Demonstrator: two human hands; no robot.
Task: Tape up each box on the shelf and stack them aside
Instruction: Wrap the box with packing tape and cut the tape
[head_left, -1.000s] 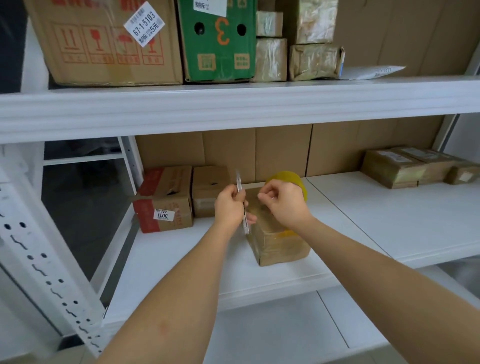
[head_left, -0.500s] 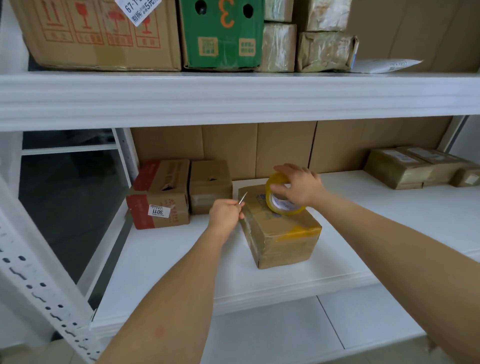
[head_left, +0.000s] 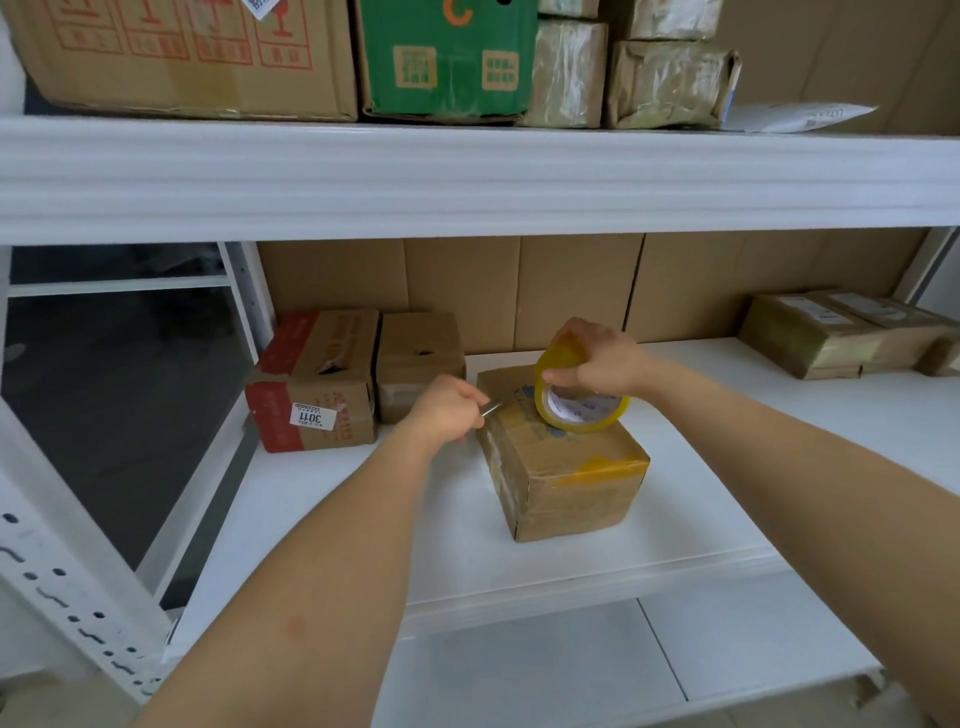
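Observation:
A small brown cardboard box wrapped in clear and yellowish tape stands on the white middle shelf. My right hand grips a roll of yellow tape that rests tilted on the box's top. My left hand pinches a thin metal blade at the box's top left edge, its tip pointing toward the roll.
Two boxes stand at the back left: one with red print and a 3011 label, one plain brown. Taped parcels lie at the back right. The upper shelf carries large cartons and a green box.
My right hand has set the tape roll down on the box top. My left hand has lowered the blade from upright to level at the box's top left edge. The camera tilted down.

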